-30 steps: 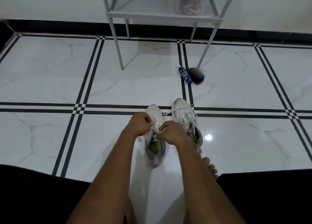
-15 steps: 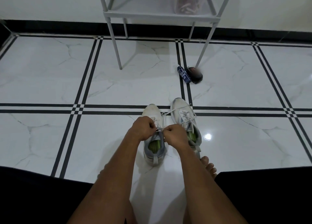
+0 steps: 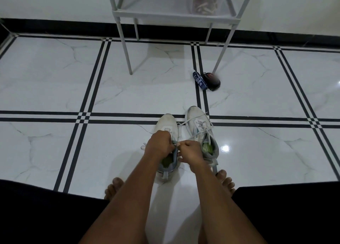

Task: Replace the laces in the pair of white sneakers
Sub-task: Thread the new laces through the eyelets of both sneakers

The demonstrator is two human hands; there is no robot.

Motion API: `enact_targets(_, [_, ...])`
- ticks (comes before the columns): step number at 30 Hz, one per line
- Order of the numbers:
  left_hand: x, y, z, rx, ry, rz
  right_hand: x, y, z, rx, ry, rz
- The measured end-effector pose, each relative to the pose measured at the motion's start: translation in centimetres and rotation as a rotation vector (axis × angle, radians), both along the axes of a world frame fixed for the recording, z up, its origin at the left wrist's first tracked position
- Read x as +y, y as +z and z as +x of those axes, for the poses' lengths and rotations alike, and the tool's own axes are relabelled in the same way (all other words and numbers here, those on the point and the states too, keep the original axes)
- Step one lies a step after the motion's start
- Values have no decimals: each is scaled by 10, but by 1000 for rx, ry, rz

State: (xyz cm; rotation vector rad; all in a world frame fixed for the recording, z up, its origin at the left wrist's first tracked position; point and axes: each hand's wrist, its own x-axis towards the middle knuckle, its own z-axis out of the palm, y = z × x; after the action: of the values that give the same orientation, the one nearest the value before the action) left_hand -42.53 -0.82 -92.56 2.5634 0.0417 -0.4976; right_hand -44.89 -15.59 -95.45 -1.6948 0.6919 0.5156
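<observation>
I saw two white sneakers side by side on the shiny tiled floor point(image 3: 55, 89), toes pointing away from me. The left sneaker point(image 3: 166, 126) sat right under both hands. The left hand point(image 3: 159, 145) was curled tight and pinched the white lace point(image 3: 175, 142) over the shoe's opening. The right hand point(image 3: 190, 152) was curled too and pinched the same lace just beside it, so the two hands almost touched. The right sneaker point(image 3: 199, 126) stood just beside the first one, and its loose lace point(image 3: 191, 120) trailed across toward the left shoe. Bare toes point(image 3: 225, 181) showed near the shoes' heels. Farther away, a small blue packet point(image 3: 199, 80) and a round black thing point(image 3: 211, 80) lay by the leg of a gray rack point(image 3: 127, 46). A clear jar point(image 3: 207, 1) with a red lid stood on the rack's shelf.
</observation>
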Motion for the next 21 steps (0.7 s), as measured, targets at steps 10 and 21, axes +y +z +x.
enact_targets(10, [4,-24,-12,-73,94,-124,-5,10,15,-282,408,-277])
enact_targets(21, [9,-30,-22,-135,220,72,3,17,20,-72,221,-129])
